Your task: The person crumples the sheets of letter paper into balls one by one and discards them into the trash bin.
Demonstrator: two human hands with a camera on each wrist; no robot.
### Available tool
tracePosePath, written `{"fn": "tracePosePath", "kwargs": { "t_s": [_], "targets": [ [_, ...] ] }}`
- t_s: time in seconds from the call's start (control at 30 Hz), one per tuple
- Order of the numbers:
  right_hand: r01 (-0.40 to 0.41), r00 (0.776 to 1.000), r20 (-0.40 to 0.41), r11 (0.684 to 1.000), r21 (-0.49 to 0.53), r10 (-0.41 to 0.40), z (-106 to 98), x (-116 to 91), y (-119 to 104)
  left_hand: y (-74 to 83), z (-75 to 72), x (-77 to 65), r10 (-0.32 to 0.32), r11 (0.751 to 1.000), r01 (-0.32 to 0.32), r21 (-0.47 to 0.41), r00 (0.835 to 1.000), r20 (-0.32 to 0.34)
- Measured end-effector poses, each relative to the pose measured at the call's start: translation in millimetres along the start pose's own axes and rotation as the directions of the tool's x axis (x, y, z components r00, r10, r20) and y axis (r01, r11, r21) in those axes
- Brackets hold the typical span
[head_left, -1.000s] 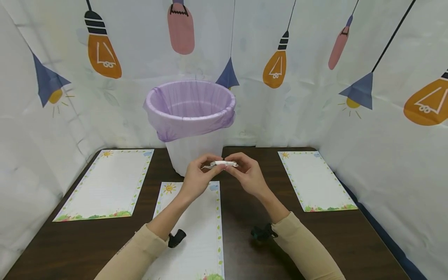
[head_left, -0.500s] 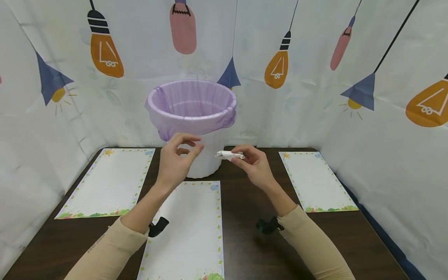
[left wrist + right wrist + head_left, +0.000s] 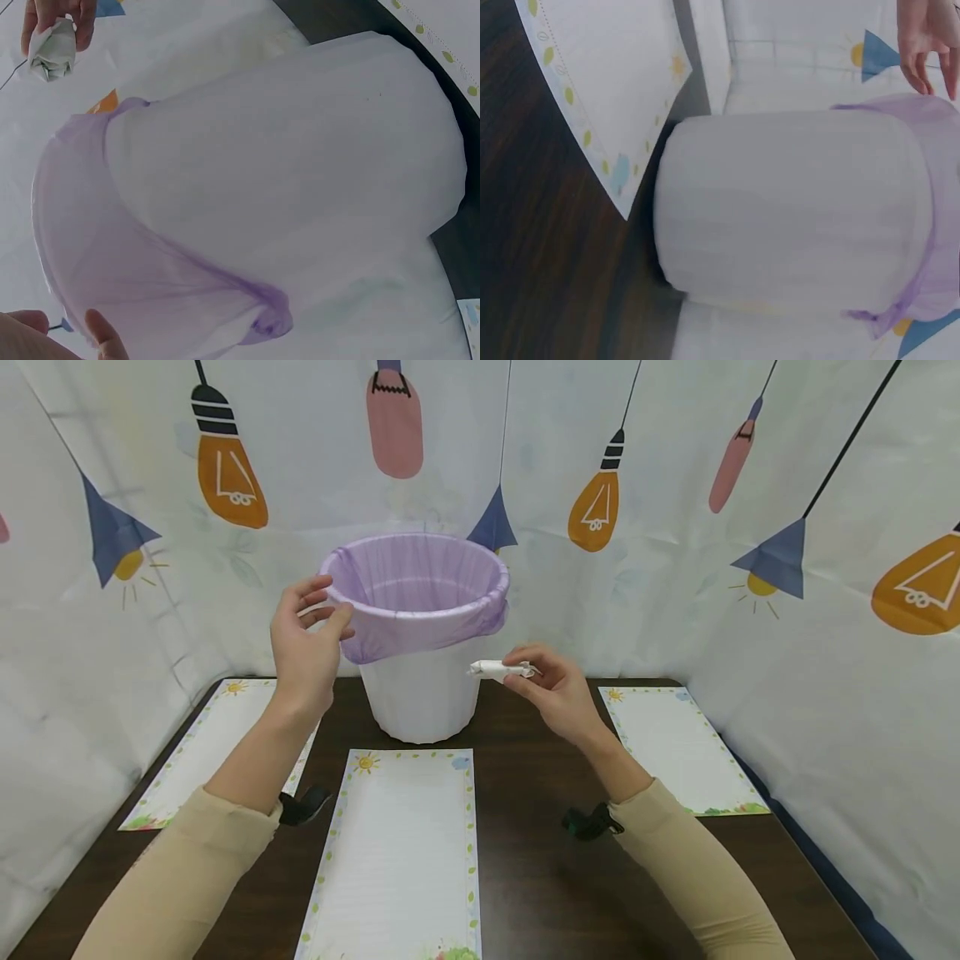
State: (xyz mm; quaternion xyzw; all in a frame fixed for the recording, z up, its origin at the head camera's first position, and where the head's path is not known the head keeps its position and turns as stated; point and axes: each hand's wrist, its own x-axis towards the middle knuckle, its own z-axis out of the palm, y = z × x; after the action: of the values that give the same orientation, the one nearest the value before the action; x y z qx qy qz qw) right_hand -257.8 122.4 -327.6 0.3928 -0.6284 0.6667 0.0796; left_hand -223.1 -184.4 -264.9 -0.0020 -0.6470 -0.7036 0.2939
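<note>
A white bin stands at the back of the table, with a purple bag liner folded down over its rim. My left hand is at the left side of that rim, fingers loosely bent and thumb apart from them, fingertips right at the liner. In the left wrist view the thumb overlaps the liner's outer fold. To the right of the bin, my right hand pinches a small white roll between thumb and fingers. The left wrist view shows the roll's crumpled, wrapped end.
Three bordered paper sheets lie on the dark table: a left sheet, a centre sheet and a right sheet. A white patterned curtain hangs right behind the bin and along both sides.
My left hand has let go of the roll and moved left and up to the bin's rim. My right hand keeps the roll and has shifted slightly right and up.
</note>
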Motion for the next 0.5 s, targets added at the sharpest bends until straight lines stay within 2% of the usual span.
{"fn": "tracePosePath", "kwargs": {
  "t_s": [0.1,0.2,0.33,0.5],
  "targets": [
    [0.011,1.000,0.013,1.000,-0.012,-0.010,-2.1,6.3,-5.6,4.1,-4.5,9.0,-0.082,0.996,0.082,-0.028,0.997,0.003],
    [0.033,0.999,0.018,0.999,-0.037,-0.032,-3.8,13.6,-11.6,7.0,-7.2,16.9,-0.163,0.984,0.164,-0.075,0.986,0.016],
    [0.067,0.998,0.022,0.996,-0.053,-0.066,-5.2,25.3,-19.0,9.0,-9.1,25.4,-0.253,0.954,0.257,-0.156,0.966,0.045],
    [0.107,0.994,0.023,0.994,-0.034,-0.106,-4.6,40.8,-27.3,9.5,-12.1,30.9,-0.315,0.909,0.332,-0.253,0.943,0.106]
  ]
}}
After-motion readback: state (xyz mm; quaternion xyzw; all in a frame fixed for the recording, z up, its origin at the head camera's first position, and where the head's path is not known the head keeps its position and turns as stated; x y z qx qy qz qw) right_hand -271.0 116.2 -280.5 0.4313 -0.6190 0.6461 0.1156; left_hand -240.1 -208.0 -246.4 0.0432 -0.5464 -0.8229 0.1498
